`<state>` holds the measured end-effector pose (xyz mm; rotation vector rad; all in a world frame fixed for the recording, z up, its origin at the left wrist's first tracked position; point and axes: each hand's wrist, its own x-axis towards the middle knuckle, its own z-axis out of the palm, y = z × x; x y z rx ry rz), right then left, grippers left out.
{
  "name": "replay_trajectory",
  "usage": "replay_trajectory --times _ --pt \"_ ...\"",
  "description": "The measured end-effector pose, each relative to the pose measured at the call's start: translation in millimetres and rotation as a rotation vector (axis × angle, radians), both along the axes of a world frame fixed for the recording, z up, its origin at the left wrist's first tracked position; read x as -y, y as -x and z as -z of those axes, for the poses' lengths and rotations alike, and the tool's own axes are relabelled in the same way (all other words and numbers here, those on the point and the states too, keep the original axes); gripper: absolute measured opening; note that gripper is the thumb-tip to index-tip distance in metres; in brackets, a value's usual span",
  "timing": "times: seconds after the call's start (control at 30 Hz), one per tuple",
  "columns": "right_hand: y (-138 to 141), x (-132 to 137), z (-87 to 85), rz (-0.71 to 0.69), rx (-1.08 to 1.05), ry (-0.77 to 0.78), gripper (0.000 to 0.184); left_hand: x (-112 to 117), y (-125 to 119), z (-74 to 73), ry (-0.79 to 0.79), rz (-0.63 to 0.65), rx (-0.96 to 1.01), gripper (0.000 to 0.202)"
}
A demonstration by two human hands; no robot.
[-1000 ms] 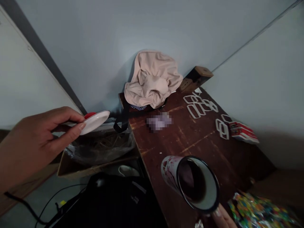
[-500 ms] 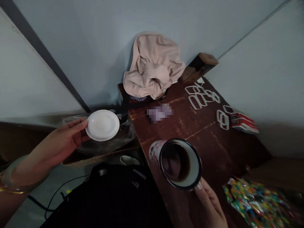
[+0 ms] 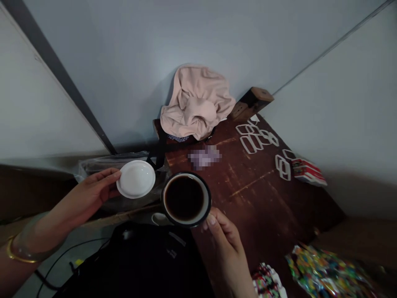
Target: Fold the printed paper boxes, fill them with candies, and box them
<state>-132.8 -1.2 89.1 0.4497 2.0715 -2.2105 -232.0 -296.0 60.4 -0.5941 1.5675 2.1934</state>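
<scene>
My right hand (image 3: 228,244) grips a white enamel mug (image 3: 186,199) with a dark rim, held upright over the left edge of the dark wooden table (image 3: 263,194). Its inside looks dark; I cannot tell whether there is liquid in it. My left hand (image 3: 85,198) pinches a small white lid (image 3: 135,179) by its edge, flat side facing up, just left of the mug and apart from it. A bangle sits on my left wrist.
A beige cloth (image 3: 197,101) is heaped at the table's far end beside a wooden block (image 3: 252,101). White loops (image 3: 259,138), a red-white packet (image 3: 307,171) and a colourful bag (image 3: 328,273) lie to the right. Below left are a black bag (image 3: 139,265) and a plastic-covered box (image 3: 124,198).
The mug has turned from tilted toward me to upright and moved left toward the table edge. The lid came closer to it, its flat side turned up.
</scene>
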Motion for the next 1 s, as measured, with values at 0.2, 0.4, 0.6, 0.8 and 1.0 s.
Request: replay_trajectory --times 0.2,0.4,0.6,0.8,1.0 --pt "28.0 16.4 9.3 -0.185 -0.042 -0.091 0.036 9.6 -3.1 9.4 -0.061 -0.012 0.015 0.013" --pt "54.8 32.4 11.9 -0.253 -0.097 -0.227 0.037 21.8 -0.8 13.8 -0.106 -0.071 0.052 0.010" --pt "71.8 45.2 7.6 -0.300 -0.168 -0.352 0.037 31.4 -0.7 20.4 -0.121 -0.085 0.050 0.013" --pt "79.1 52.3 4.5 -0.322 -0.194 -0.434 0.034 35.5 -1.9 25.9 -0.115 -0.097 0.042 0.011" --pt "81.1 55.8 4.0 -0.335 -0.184 -0.463 0.036 39.3 -1.1 26.0 -0.121 -0.080 0.041 0.015"
